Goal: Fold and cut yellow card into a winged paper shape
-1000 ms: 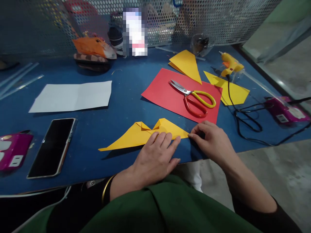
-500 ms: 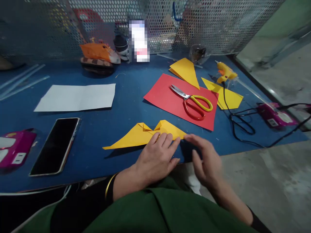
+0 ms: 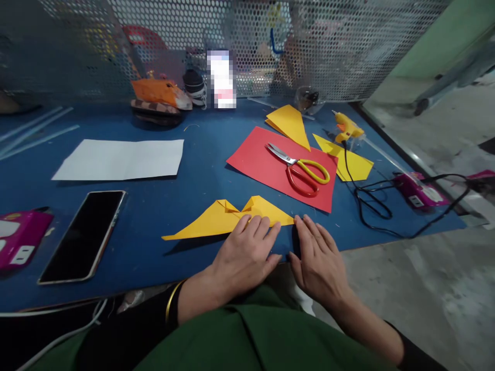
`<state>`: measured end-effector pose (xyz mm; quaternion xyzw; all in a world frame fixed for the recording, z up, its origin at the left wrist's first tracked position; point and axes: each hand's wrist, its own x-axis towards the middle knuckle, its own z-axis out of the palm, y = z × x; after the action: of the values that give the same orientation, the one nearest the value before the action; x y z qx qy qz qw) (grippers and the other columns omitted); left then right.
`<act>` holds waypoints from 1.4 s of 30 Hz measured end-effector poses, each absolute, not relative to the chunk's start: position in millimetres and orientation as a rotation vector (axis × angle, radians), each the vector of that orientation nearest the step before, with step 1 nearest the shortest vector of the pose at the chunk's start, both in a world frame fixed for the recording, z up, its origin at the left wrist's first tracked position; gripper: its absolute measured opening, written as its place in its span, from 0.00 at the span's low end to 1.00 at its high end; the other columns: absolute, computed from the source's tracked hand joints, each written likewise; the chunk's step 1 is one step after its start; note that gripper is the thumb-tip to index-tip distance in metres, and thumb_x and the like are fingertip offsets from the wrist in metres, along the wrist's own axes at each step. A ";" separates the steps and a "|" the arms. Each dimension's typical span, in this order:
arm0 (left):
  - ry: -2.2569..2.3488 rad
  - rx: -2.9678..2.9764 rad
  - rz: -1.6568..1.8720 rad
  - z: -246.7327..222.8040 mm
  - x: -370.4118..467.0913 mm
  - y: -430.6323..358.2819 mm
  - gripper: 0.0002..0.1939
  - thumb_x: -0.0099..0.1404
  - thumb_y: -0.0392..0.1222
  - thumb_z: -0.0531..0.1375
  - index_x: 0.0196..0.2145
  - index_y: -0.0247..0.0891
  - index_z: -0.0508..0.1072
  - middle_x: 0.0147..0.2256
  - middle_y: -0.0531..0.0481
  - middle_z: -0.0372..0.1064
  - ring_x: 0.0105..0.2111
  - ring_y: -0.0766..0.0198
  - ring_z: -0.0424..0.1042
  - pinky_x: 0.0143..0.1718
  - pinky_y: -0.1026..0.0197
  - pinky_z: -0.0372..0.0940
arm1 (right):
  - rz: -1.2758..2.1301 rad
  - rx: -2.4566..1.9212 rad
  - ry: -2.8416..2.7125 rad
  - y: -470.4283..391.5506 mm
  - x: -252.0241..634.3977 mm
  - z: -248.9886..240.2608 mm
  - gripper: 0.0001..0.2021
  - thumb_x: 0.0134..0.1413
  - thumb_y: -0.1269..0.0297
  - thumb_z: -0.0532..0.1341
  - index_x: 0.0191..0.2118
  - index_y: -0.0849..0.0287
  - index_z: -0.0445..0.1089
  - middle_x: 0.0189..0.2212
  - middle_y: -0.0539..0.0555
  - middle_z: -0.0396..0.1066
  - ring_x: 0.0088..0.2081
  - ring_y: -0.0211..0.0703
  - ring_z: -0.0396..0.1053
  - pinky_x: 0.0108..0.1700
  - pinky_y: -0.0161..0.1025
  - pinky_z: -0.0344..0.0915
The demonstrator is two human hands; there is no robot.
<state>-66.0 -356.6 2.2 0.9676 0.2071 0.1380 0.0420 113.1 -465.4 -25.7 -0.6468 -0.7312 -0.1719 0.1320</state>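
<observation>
On the blue table lies a folded yellow-orange sheet of paper (image 3: 204, 221), with two raised folded peaks along its top edge and a long thin point at left. My left hand (image 3: 247, 250) lies palm down over its lower right part, fingers extended and pressing the paper flat. Beside it, my right hand (image 3: 320, 257) rests flat, fingertips at the paper's right tip. Its fingers are stretched out and nothing is held in them. The paper's edge beneath my left fingers is hidden.
Scissors (image 3: 297, 164) lie on red paper (image 3: 251, 149). Nearby are folded yellow papers (image 3: 290, 123) and a glue gun (image 3: 348, 128) with a black cord. Left are white paper (image 3: 124, 159), a phone (image 3: 83, 234) and a magenta box (image 3: 23, 239). Mesh (image 3: 255, 31) stands behind.
My right hand has turned palm down and flattened against the table by the paper's right tip. My left hand stays on the paper. The camera view has shifted slightly.
</observation>
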 end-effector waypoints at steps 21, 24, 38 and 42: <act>0.775 3.088 0.492 4.6 -101.7 -362.2 0.27 0.71 0.52 0.56 0.56 0.25 0.69 0.51 0.37 0.70 0.54 0.48 0.64 0.61 0.48 0.52 | -0.450 -1.813 -2.037 -457.3 76.2 -33.7 0.28 0.67 0.64 0.52 0.68 0.72 0.54 0.60 0.69 0.68 0.61 0.58 0.66 0.62 0.57 0.56; 0.768 3.044 0.473 5.7 -102.5 -362.3 0.27 0.69 0.50 0.56 0.57 0.25 0.69 0.51 0.36 0.69 0.53 0.48 0.64 0.60 0.47 0.54 | -0.375 -1.757 -2.079 -450.1 62.4 -32.2 0.25 0.67 0.62 0.52 0.64 0.72 0.61 0.62 0.69 0.65 0.65 0.60 0.60 0.63 0.57 0.56; 1.239 2.587 0.794 19.9 -143.4 -343.4 0.05 0.68 0.40 0.63 0.33 0.45 0.79 0.33 0.54 0.76 0.38 0.61 0.72 0.49 0.49 0.60 | -0.339 -1.706 -2.118 -439.9 34.2 -38.7 0.31 0.65 0.54 0.55 0.67 0.67 0.58 0.64 0.78 0.58 0.64 0.71 0.60 0.58 0.62 0.62; 1.211 2.704 0.644 27.1 -135.3 -343.5 0.06 0.69 0.40 0.62 0.33 0.45 0.78 0.34 0.55 0.77 0.39 0.60 0.71 0.52 0.48 0.56 | -0.377 -1.711 -2.125 -440.5 35.7 -40.3 0.33 0.65 0.52 0.54 0.69 0.66 0.55 0.64 0.77 0.59 0.63 0.69 0.61 0.57 0.59 0.63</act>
<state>-135.3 -343.5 27.1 0.8905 0.3989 0.2120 0.0547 35.7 -440.5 -40.3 -0.6095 -0.7572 -0.1342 0.1925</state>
